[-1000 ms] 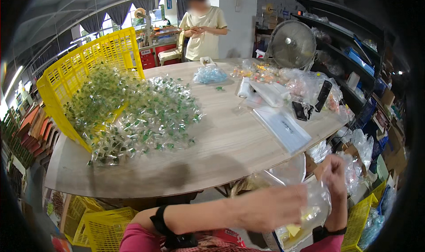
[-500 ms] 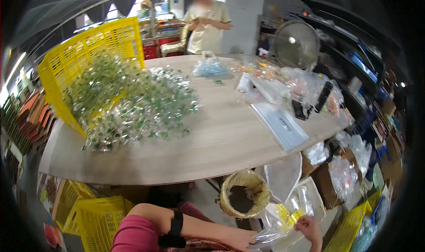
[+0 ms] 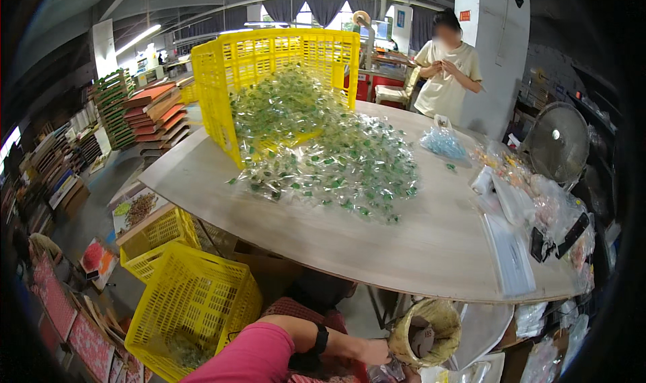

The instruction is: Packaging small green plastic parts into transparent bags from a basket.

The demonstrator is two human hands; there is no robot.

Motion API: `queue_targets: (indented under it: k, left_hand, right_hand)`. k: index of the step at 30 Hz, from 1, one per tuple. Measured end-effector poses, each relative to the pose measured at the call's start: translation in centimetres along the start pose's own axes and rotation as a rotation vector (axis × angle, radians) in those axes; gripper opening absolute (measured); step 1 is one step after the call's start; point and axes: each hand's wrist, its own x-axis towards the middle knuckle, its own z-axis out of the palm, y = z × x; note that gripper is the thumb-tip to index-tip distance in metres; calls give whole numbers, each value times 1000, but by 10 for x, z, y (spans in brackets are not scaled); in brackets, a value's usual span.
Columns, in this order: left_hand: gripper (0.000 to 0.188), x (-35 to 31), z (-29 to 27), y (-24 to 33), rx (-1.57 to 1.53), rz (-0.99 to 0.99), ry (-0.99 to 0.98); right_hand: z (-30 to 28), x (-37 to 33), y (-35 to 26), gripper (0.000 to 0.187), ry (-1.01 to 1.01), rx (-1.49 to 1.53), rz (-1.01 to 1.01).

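My left hand (image 3: 374, 351) reaches from a pink sleeve, a black strap on the forearm, to the lower edge of the view. Its fingers are closed on a clear plastic bag (image 3: 386, 371), only partly visible. Beside it, just below a round yellowish bin (image 3: 397, 336), a small part of my right hand (image 3: 411, 375) shows at the bottom edge; its fingers are hidden. On the table (image 3: 444, 248) lies a heap of small clear packets with green pieces (image 3: 330, 164), spilling from a tipped yellow crate (image 3: 215, 93).
Yellow crates (image 3: 192, 302) stand on the floor at left, the nearest with a few packets inside. Light-blue packets (image 3: 442, 143), a clear plastic sheet stack (image 3: 508, 255), a black phone-like object (image 3: 572, 235) and a fan (image 3: 557, 144) are right. Another person (image 3: 447, 73) stands behind the table.
The view has swung left, so the table and crate sit further right. My hands and the bag are now at the bottom edge, and the right hand has mostly left view.
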Motion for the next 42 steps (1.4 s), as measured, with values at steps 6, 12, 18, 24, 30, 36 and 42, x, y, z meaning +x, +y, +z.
queue_targets:
  k: [6,12,18,24,30,36,42]
  left_hand:
    - [28,-7,-75,-12,-330,-269,-439]
    - [46,-20,12,-48,-32,-259,-386]
    - [29,11,35,-20,-556,142,-24]
    - [27,15,29,-2,-748,43,50]
    - [26,5,-10,-1,-741,-13,140]
    - [26,-22,-49,4,-727,-67,229]
    - [27,-24,-76,14,-708,-101,318]
  right_hand:
    - [12,36,-7,41,-80,-458,20]
    - [23,33,24,42,58,-164,-105]
    - [14,19,7,39,188,-374,-124]
    - [13,9,14,31,329,-57,-255]
    - [-9,-24,0,23,241,-79,-17]
    - [-36,-34,-49,16,163,-368,149]
    - [-42,-33,-48,12,223,-205,0]
